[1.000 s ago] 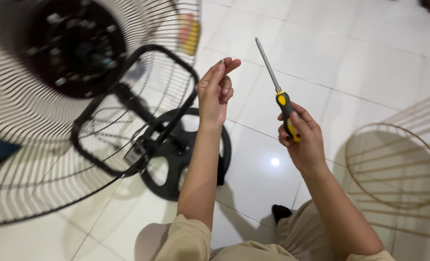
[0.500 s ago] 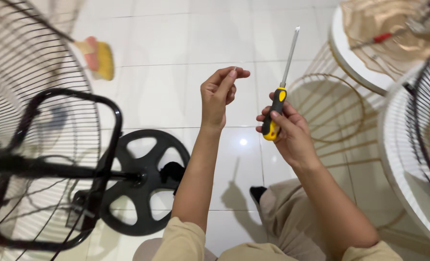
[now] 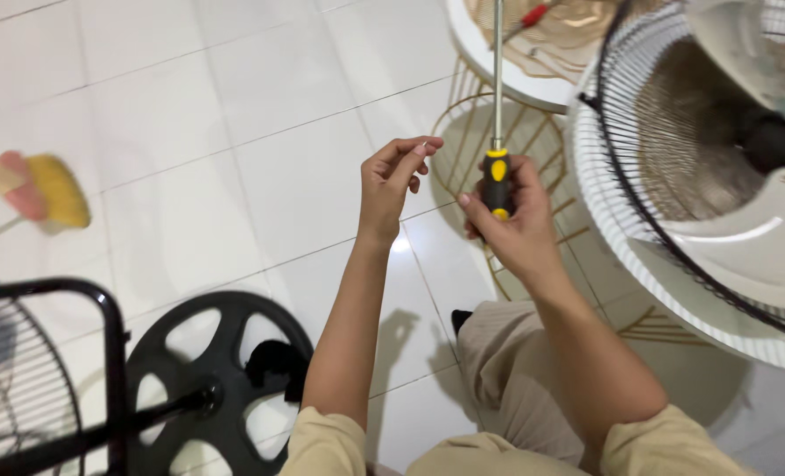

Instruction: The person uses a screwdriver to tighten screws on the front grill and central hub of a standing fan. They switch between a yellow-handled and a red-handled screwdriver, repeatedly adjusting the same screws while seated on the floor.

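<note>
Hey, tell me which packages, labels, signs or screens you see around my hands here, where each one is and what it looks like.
None in view: no package, label, sign or screen shows.
Right hand: grips a screwdriver with a black and yellow handle, shaft pointing up.
Left hand: fingertips pinched together, beside the screwdriver.

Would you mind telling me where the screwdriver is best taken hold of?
On the black and yellow handle of the screwdriver, coming from the side. It stands upright with the thin bare shaft pointing up, and the right hand already wraps that thick handle.
</note>
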